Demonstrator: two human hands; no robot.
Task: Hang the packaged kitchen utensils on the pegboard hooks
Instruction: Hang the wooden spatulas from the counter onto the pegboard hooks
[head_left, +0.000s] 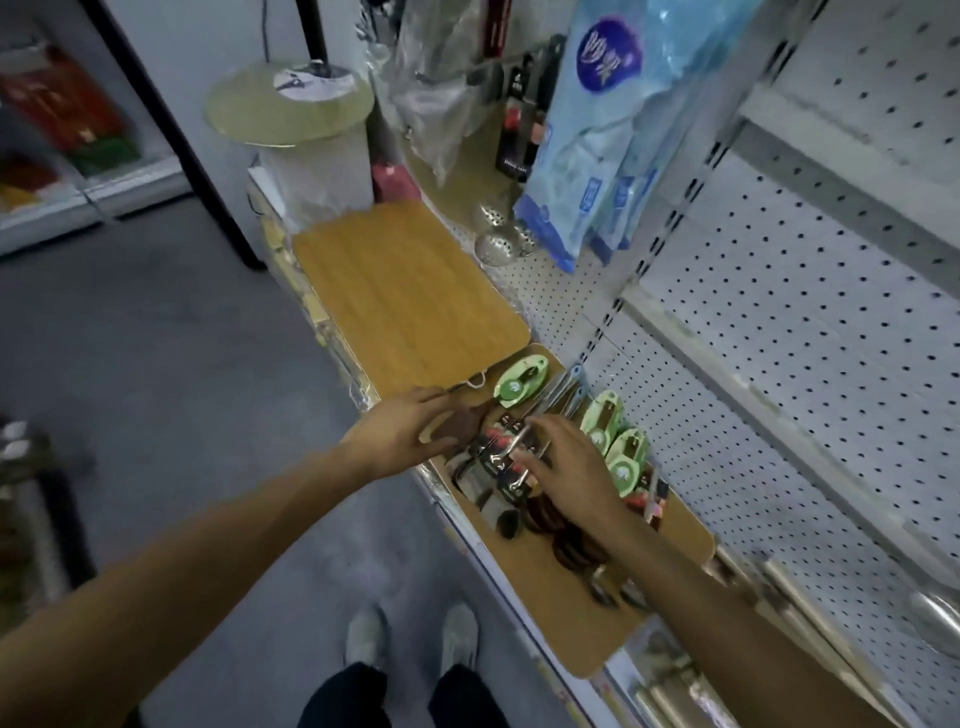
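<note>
Both hands worked the pile of black packs (498, 457) on the board (675, 540): my right hand (566, 462) lay on top, fingers curled over one pack, nearer than my left hand (410, 436), whose grip I could not tell. The packs' long axes ran toward the pegboard (779, 364), up and to my right. I counted three green packs (618, 441) clearly; the black ones overlapped too much to count.

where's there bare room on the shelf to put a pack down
The far cutting board is bare up to the bin. The near board's front corner is bare. Crowded: between both hands, black packs and green packs.
</note>
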